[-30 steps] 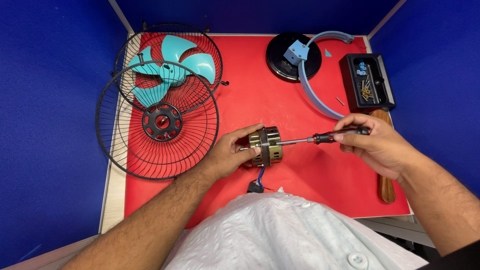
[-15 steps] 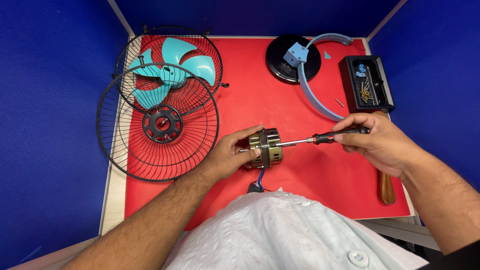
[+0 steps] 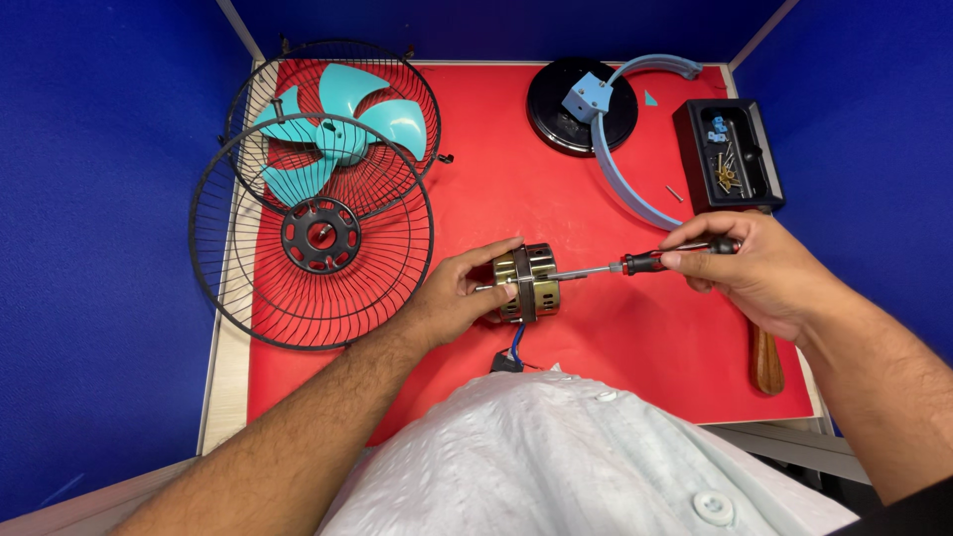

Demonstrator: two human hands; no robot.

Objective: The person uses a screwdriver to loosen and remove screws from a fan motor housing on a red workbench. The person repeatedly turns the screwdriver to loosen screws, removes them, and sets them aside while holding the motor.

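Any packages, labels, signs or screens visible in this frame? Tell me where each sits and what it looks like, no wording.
No labels, signs or screens can be made out.
Nearest to a package: small black tray, far right of the red mat, rectangular and open-topped, holding brass-coloured screws and small blue parts.
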